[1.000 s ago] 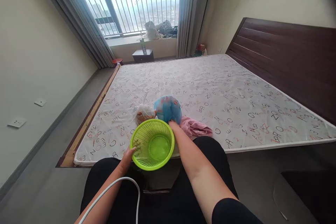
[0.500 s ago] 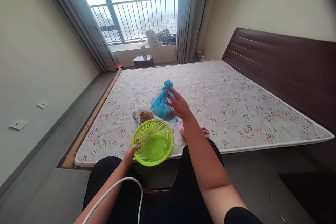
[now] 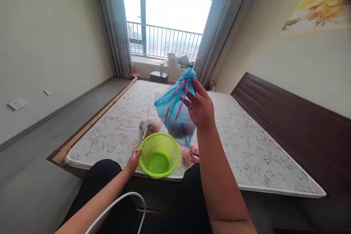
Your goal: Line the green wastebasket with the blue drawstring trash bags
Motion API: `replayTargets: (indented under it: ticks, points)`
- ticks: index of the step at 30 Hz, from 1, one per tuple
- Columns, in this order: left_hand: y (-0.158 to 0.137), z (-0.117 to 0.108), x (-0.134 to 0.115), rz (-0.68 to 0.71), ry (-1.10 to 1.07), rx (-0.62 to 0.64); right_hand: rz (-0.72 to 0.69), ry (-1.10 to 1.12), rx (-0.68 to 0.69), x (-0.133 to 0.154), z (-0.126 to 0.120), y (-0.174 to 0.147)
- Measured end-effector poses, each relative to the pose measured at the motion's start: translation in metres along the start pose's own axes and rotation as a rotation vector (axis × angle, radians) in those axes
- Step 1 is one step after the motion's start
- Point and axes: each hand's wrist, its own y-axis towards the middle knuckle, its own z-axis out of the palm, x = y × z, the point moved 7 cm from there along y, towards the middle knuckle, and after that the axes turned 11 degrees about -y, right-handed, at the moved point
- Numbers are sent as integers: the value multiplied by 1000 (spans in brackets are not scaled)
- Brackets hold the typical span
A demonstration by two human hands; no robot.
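My left hand [image 3: 134, 158] grips the rim of a green plastic basket [image 3: 175, 161] at its left side, thumb over the edge. The basket is tilted toward me and I see nothing in it. Raised above and beyond it, my right hand [image 3: 202, 106] pinches the gathered neck of a blue plastic bag [image 3: 172, 108] with a red drawstring loop. Something dark and rounded shows through the bag's lower part; its kind I cannot make out. A white plastic bag [image 3: 150, 126] with orange-brown contents lies behind the basket. To the basket's right is a pink cloth [image 3: 189, 154].
A patterned mattress [image 3: 115, 126] spreads ahead of me, with a dark wooden headboard [image 3: 285, 117] on the right. Beyond it stand a small dark table [image 3: 159, 77] with a bottle and a red stool [image 3: 134, 75]. A white cable [image 3: 120, 199] hangs across my left forearm.
My right hand has lifted the blue bag higher and nearer to me. My left hand still holds the basket. The view has tilted upward.
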Motion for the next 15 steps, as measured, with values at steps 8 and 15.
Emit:
replayTargets:
  ticks: [8,15]
  points:
    - [-19,-3,-130,259,-113,-183,196,117,-35,-59,5,-50]
    - [-98,23,-230,612,-137,-75,338,170,167,-79,67,-73]
